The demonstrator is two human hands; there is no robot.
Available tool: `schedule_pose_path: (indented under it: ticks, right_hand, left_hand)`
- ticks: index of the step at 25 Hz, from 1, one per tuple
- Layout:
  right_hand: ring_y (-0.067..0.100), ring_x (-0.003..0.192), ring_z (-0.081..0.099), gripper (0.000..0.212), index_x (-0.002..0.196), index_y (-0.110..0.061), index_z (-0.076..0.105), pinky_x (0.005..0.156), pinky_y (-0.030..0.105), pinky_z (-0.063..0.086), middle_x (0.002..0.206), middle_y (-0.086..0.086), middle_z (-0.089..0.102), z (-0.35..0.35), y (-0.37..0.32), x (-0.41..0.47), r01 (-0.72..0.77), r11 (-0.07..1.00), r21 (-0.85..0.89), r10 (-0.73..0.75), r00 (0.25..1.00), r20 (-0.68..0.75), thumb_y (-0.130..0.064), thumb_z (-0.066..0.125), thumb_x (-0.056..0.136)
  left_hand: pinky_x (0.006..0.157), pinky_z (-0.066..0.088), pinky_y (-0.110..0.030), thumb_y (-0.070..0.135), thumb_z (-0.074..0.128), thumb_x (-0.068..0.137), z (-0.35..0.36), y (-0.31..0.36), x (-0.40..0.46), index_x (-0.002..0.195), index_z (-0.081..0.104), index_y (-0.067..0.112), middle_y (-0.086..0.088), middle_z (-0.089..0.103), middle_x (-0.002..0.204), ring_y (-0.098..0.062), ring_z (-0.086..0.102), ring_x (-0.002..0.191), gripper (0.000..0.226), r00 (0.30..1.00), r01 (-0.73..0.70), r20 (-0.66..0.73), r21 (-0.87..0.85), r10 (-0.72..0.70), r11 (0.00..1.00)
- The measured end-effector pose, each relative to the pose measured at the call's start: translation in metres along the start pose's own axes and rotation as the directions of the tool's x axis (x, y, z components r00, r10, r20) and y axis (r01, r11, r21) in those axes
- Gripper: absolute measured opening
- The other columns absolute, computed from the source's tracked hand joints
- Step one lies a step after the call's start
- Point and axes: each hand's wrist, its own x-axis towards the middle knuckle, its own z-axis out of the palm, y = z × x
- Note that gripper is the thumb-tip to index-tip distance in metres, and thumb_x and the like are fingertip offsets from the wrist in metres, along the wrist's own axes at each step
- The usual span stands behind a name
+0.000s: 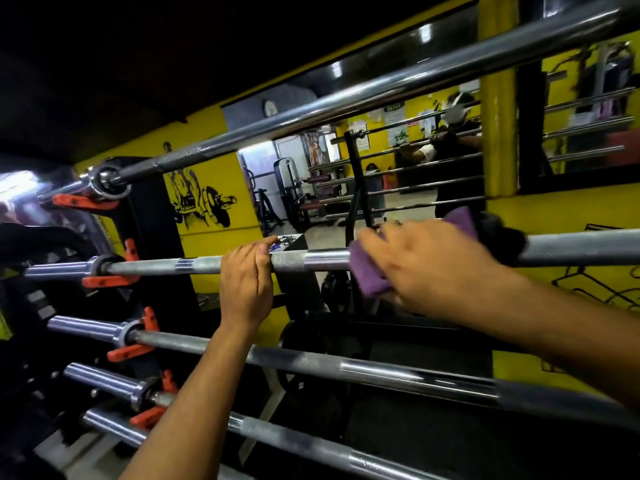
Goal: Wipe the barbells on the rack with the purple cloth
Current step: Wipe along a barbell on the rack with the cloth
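Five barbells are racked on orange hooks; the second barbell is gripped by the left hand, and the purple cloth is wrapped round it under the right hand.

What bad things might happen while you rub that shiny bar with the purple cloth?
The cloth is bunched around the bar under the right hand, with a loose flap sticking up behind; it might slip off. The left hand grips the rough patterned part of that same bar, so a fast wipe could bump those fingers. The bar rests on orange hooks; pushing hard might make it roll or shift.
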Motion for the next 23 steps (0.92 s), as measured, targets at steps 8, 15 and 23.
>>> schedule_pose_path:
  ticks: [8,15,23]
  right_hand:
    - [0.034,0.098,0.065,0.042,0.134,-0.009,0.042,0.066,0.037,0.036,0.117,0.015,0.063,0.016,-0.076,0.081,0.01,0.998,0.063,-0.008,1.0,-0.027,-0.029,0.048,0.097]
    - [0.027,0.105,0.059,0.073,0.151,-0.017,0.026,0.087,0.039,0.048,0.125,0.012,0.055,0.014,-0.004,-0.001,0.025,0.996,0.08,-0.014,0.991,-0.132,-0.05,0.056,0.093]
    - [0.033,0.083,0.064,0.061,0.133,-0.011,0.054,0.067,0.041,0.053,0.106,0.012,0.067,0.012,-0.002,-0.007,-0.104,0.992,0.073,0.117,0.974,-0.196,-0.039,0.061,0.08]
  left_hand:
    - [0.1,0.035,-0.033,0.003,0.048,0.099,0.011,-0.008,-0.004,0.133,0.06,0.008,-0.01,0.065,0.13,-0.024,0.055,0.12,0.036,0.999,-0.015,-0.037,0.057,0.018,0.998]
    - [0.123,0.016,-0.041,0.038,0.014,0.107,0.012,0.011,-0.018,0.152,0.038,0.013,-0.004,0.04,0.157,-0.014,0.028,0.148,0.057,0.989,0.136,-0.059,-0.058,-0.139,0.989]
    - [0.126,0.006,-0.04,0.032,0.026,0.107,-0.023,-0.031,-0.024,0.158,0.022,0.012,-0.001,0.017,0.166,-0.012,0.008,0.154,0.055,0.996,0.017,0.091,-0.07,-0.011,0.997]
